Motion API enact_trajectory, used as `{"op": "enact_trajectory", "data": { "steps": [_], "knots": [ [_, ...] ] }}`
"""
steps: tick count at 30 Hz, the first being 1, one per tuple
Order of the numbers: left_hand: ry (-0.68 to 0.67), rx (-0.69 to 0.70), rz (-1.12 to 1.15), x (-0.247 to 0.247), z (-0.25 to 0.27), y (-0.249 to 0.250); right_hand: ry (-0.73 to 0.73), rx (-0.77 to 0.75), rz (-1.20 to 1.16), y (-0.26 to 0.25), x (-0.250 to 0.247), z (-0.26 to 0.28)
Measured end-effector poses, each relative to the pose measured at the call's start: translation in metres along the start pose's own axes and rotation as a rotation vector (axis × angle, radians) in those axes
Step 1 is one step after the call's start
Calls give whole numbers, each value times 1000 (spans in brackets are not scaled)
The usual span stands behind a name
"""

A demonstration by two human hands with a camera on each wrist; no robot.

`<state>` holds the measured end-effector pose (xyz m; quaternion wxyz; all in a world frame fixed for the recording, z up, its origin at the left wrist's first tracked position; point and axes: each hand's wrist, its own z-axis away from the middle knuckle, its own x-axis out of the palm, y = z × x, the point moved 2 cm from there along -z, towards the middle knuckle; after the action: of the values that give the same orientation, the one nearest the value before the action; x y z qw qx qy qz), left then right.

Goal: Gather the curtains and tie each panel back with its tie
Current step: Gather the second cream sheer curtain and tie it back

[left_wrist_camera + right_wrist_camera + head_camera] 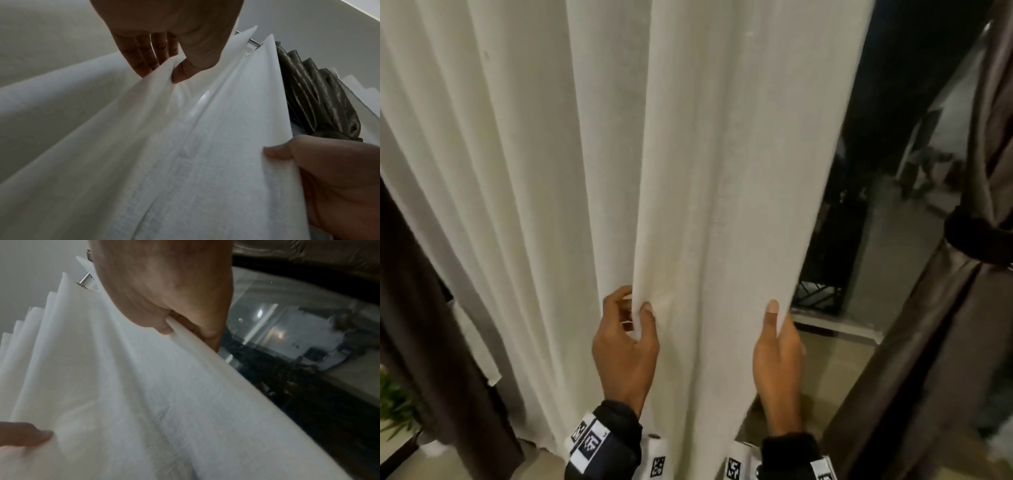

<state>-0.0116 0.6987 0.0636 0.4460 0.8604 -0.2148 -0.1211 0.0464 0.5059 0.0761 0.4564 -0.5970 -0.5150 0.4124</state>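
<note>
Curtain: the white curtain (688, 154) hangs straight down in long vertical folds, its long axis running top to bottom; it fills the middle and left of the head view, its free edge to the right beside the window (866, 205).
Left hand: the left hand (625, 346) reaches forward at about waist height, palm turned inward, and pinches one fold between thumb and fingers; the left wrist view shows the thumb (185, 71) pressed on the front of the fold and the other fingers (144, 53) behind it. This grip is closed on the curtain.
Right hand: the right hand (779, 356) holds the curtain's free edge, thumb on the front and fingers wrapped behind the hem, as the right wrist view shows (174, 305). This grip is also closed on the curtain.
Brown curtain: a brown curtain (945, 325) hangs at the far right, already cinched by a dark tie (976, 240).
Left side: another dark panel (424, 308) hangs at the left edge, with a strip of white cloth (477, 342) dangling beside it and a plant (397, 404) below.
Hidden: the curtain's top is cut off in the head view; only a bit of rod (85, 279) shows in the right wrist view. The window glass is dark and blurred with reflections. The right hand's fingertips are hidden behind the cloth.
</note>
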Motion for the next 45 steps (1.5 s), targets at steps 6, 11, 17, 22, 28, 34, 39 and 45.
{"op": "enact_trajectory", "data": {
  "steps": [6,11,17,22,28,34,39,45],
  "knots": [
    [-353,293,-2,20,31,1,-127,160,-12,7,28,22],
    [-552,350,25,9,34,-2,-208,-25,-34,-2,67,42],
    [-308,355,-45,-26,4,-26,-71,57,-13,1,74,35],
    [-47,-22,-96,-30,-35,-46,-51,179,-38,9,80,36],
    [-388,280,-58,0,2,-34,-189,110,-177,-10,94,41],
    [-392,405,-22,-20,2,-43,-163,162,-82,-8,95,22],
    [270,55,-208,-60,-48,-59,-137,325,-163,1,86,-2],
    [111,61,-149,-48,-54,-68,-254,320,-210,0,101,7]
  ]
}}
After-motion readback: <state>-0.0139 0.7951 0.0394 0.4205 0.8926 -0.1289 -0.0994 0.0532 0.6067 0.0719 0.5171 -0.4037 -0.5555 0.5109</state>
